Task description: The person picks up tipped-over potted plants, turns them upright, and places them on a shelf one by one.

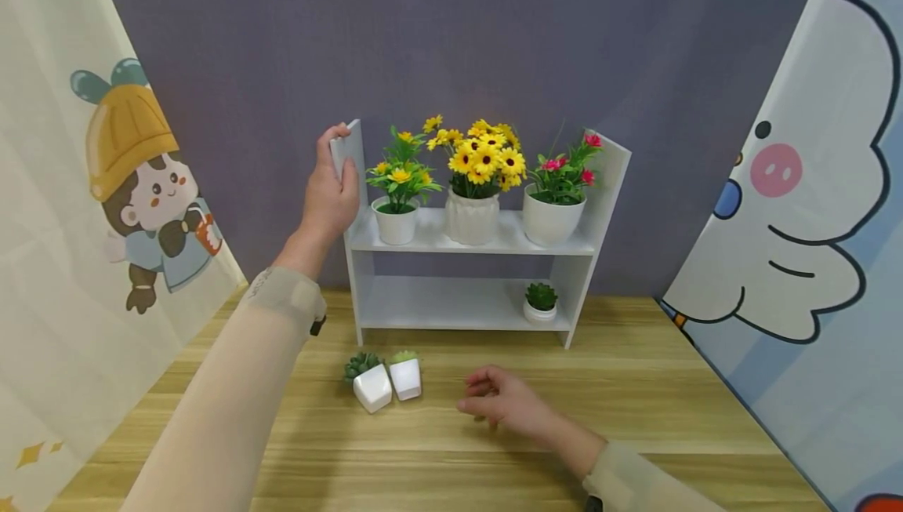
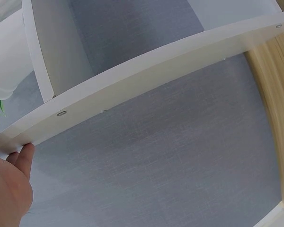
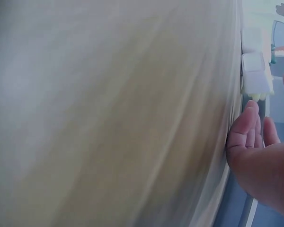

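Note:
My left hand (image 1: 330, 190) grips the top of the left side panel of a small white two-tier shelf (image 1: 466, 304), fingers curled over its edge. In the left wrist view a fingertip (image 2: 23, 153) touches the white panel (image 2: 146, 78). My right hand (image 1: 497, 401) hovers low over the wooden table (image 1: 635, 386), fingers relaxed and holding nothing, a little right of two small white square pots with succulents (image 1: 386, 380). The right wrist view shows my open fingers (image 3: 250, 125) near one white pot (image 3: 255, 75).
On the upper shelf stand three white pots: yellow flowers (image 1: 398, 179), sunflowers (image 1: 483, 159) and pink flowers (image 1: 564, 171). A small succulent pot (image 1: 540, 302) sits on the lower shelf at the right. Cartoon curtains (image 1: 797, 206) hang on both sides, a grey wall (image 1: 458, 34) behind.

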The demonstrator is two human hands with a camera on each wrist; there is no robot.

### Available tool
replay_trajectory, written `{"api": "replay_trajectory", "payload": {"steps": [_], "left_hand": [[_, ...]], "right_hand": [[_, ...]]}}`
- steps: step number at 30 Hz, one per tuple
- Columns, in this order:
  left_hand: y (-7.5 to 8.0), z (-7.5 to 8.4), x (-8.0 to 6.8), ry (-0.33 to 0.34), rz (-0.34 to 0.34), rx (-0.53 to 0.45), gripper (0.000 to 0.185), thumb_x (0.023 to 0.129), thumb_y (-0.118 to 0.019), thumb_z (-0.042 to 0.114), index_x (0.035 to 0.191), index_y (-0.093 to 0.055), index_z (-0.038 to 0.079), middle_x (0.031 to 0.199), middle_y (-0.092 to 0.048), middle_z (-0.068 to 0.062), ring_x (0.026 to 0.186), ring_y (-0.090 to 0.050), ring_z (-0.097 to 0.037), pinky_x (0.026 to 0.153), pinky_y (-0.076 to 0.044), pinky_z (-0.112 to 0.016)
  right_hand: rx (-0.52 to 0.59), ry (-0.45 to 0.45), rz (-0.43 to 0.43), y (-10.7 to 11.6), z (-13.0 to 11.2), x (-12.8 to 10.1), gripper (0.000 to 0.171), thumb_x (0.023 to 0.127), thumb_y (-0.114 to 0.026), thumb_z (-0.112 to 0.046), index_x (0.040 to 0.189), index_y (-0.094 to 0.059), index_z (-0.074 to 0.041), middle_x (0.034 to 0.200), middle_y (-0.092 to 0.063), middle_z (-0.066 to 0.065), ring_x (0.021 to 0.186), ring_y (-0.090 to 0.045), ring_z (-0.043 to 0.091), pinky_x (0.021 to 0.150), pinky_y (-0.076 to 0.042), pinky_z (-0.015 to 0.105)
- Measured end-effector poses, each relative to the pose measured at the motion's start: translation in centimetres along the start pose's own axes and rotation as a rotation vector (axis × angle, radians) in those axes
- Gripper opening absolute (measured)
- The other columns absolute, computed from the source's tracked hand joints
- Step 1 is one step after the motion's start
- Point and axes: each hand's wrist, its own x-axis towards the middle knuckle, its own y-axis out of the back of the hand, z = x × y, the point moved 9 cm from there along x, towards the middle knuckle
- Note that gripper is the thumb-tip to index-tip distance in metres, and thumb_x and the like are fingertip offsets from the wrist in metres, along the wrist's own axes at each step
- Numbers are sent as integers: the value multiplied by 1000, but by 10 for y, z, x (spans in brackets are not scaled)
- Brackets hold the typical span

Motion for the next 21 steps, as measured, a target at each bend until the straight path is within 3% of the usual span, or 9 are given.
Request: {"api": "replay_trajectory", "payload": {"steps": [4,8,11,15,21], "left_hand": [[0,0,0,2,-8,1,45,117,-38,19,161,-33,22,138,-68,-24,53,-35,-16,54,-34,-36],[0,0,0,8,-14,-5,45,117,-38,20,162,-32,23,117,-68,-27,54,-36,-18,54,-34,-36],[1,-1,-1,14,-14,-13,45,117,-37,21,162,-32,24,113,-66,-26,57,-39,-24,56,-37,-39],[1,-1,-1,19,-18,-19,46,117,-37,22,162,-31,25,95,-58,-20,59,-41,-29,58,-38,-43],[0,0,-1,19,-19,-23,45,117,-36,23,161,-32,25,100,-60,-23,60,-43,-29,58,-38,-42]], "right_hand": [[-27,1,-9,-8,-6,4,61,97,-84,-24,142,-58,8,132,-69,22,93,-69,24,68,-56,29],[-38,3,-23,-17,-12,11,62,97,-85,-25,143,-58,6,132,-69,21,92,-69,23,67,-56,29],[-39,9,-19,-24,-15,18,61,96,-85,-23,142,-59,7,131,-69,21,90,-69,23,67,-56,30],[-34,12,7,-34,-20,26,58,95,-86,-20,139,-59,6,128,-69,21,87,-67,22,66,-55,32],[-54,7,71,-46,-31,35,55,92,-87,-18,134,-59,4,123,-66,20,88,-64,20,67,-55,33]]}}
